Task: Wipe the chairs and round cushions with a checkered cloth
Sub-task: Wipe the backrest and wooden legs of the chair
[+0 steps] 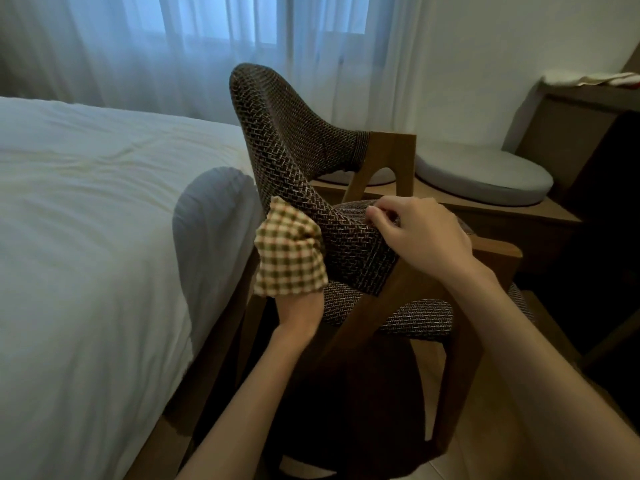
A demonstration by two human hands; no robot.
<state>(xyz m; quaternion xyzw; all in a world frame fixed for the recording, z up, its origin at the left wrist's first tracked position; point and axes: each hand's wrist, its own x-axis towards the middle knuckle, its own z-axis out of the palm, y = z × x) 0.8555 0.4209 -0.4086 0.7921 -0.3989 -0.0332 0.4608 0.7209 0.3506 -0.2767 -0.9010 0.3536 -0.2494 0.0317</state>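
The chair (294, 150) stands near the middle with its woven backrest curving from the far left round to the near right on a wooden frame. Its padded seat shows below and to the right. The cloth (289, 254), checked in green and cream, is bunched against the left outer face of the backrest, low on its near end. The left hand (299, 311) holds the cloth from below and presses it to the weave, with its fingers hidden under the folds. The right hand (426, 230) is just right of the cloth and apart from the left, its fingers and thumb curled over the backrest's top edge where the fabric meets the wood. A bed (86, 202) with a white sheet fills the left side, close beside the chair. Far right, a grey round cushion (485, 174) lies on a low wooden bench (519, 216), and a second cushion (377, 176) is partly hidden behind the chair frame. A sheer curtain (207, 46) hangs along the far wall.
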